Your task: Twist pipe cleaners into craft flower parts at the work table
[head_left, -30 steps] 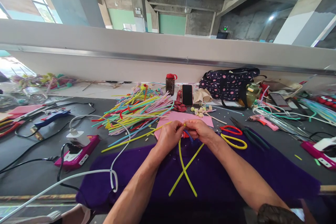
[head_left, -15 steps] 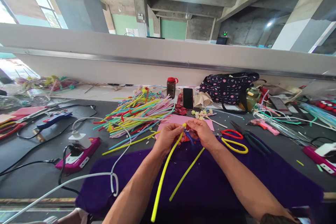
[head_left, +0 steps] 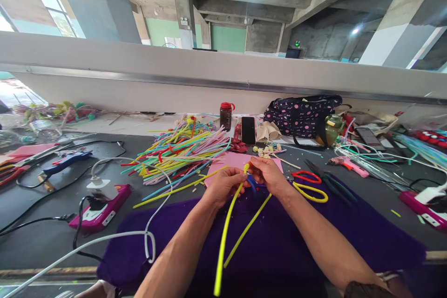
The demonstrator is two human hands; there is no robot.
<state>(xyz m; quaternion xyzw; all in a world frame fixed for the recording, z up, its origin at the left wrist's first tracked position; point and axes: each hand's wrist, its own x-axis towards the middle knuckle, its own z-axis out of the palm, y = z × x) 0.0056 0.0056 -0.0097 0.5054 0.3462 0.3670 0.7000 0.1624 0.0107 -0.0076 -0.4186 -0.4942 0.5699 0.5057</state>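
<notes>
Between both hands, over a purple cloth, is a yellow pipe cleaner with a small curled end at the top. My left hand pinches it just below the curl, and its long tail hangs down toward me. The fingers of my right hand are closed at the curled end, partly hiding it. A second yellow pipe cleaner lies slanted on the cloth under my hands. Something blue, partly covered by the fingers, shows just beneath them. Behind the hands lies a pink sheet.
A heap of coloured pipe cleaners lies left of centre. Scissors with red and yellow handles rest at right. A magenta power strip and white cable are at left. Farther back stand a bottle, a phone and a patterned bag.
The hanging tail of the yellow pipe cleaner has swung to the right. My left fingers have shifted slightly at the curl. The whole view has moved a little.
</notes>
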